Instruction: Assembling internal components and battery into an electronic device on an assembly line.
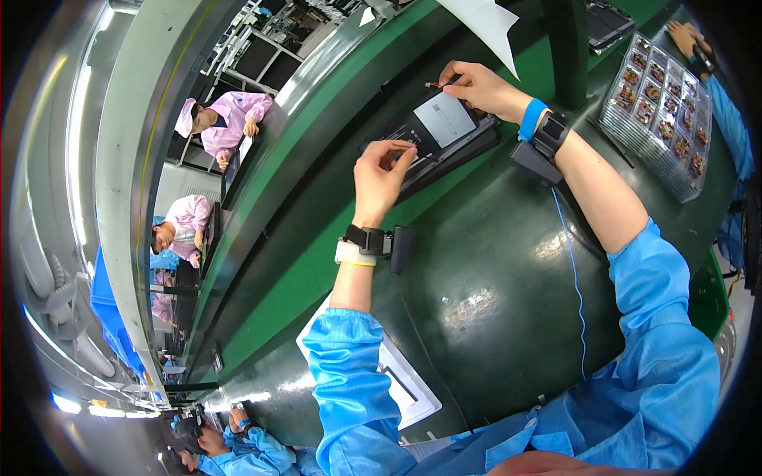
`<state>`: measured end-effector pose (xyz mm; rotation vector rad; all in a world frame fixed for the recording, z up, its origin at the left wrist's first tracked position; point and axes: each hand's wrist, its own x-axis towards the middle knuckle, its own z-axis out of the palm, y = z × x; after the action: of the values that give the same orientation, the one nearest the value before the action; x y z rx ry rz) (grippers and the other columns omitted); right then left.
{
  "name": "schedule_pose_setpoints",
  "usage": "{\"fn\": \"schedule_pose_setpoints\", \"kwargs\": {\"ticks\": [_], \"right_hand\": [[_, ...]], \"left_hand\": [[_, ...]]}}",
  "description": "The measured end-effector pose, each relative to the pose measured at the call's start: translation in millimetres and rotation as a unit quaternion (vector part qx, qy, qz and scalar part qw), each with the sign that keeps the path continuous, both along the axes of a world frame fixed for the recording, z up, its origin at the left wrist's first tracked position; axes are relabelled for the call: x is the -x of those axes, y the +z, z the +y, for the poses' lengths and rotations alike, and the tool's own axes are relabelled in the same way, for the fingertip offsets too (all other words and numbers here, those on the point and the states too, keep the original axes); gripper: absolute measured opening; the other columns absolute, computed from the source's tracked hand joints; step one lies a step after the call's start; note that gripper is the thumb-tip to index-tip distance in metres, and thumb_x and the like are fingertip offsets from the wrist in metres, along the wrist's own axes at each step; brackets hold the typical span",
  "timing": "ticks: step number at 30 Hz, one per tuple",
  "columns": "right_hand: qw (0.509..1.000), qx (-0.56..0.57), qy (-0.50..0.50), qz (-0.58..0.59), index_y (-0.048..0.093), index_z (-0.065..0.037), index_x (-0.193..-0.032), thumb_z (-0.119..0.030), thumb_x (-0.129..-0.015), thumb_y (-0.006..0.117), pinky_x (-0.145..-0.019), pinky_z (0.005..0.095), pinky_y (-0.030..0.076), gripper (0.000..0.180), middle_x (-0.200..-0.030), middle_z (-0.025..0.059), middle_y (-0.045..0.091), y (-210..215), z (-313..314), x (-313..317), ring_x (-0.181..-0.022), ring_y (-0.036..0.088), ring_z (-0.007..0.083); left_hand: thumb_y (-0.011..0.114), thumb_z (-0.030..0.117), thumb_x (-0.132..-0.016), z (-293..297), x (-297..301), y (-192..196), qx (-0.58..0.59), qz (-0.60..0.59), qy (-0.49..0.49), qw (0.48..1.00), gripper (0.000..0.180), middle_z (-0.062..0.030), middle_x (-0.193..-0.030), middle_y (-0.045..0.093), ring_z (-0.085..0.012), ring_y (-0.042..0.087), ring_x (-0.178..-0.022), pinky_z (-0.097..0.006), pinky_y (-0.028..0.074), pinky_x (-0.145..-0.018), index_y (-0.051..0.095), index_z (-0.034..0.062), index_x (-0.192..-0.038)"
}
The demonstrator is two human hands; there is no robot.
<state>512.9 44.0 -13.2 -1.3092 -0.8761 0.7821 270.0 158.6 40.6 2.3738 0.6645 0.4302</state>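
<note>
Blue sleeves [353,381] lead to a black pack [443,120] pointing longways at a post [567,47]; left hand [379,176] and right hand [481,89] curl, hold unclear.

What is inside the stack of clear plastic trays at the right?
The top tray holds separate groups of small multicoloured parts. Of the lower trays only edges show; their contents, if any, are covered and cannot be seen.

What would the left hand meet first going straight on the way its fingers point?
Likely the white-labelled black pack, just ahead of the left hand; depth is unclear, so its fingertips may already touch it.
</note>
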Motion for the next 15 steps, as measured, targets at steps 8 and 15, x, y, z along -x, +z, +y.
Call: {"fn": "schedule_pose_setpoints", "kwargs": {"ticks": [8,15], "right_hand": [[0.975,-0.018,-0.103,-0.197,0.069,-0.005,-0.102,-0.015,-0.092,0.072,-0.074,0.0321,0.051,0.014,-0.082,0.0080,0.071,-2,6,16,-0.076,0.064,0.0163],[0.969,-0.009,-0.137,-0.204,0.074,-0.001,-0.099,-0.014,-0.088,0.076,-0.073,0.0331,0.054,0.017,-0.084,0.0110,0.072,-19,16,24,-0.077,0.067,0.0200]], "left_hand": [[0.098,0.019,-0.060,24,49,4,-0.117,0.067,-0.085,0.987,0.129,-0.0223,-0.153,0.044,-0.0349,0.044,-0.142,-0.047,0.036,-0.119,0.020,0.0117,-0.163],[0.098,0.014,-0.059,35,51,-7,-0.020,0.125,-0.036,0.991,0.130,-0.0223,-0.140,0.056,-0.0323,0.058,-0.128,-0.044,0.046,-0.110,0.020,0.0120,-0.163]]}}
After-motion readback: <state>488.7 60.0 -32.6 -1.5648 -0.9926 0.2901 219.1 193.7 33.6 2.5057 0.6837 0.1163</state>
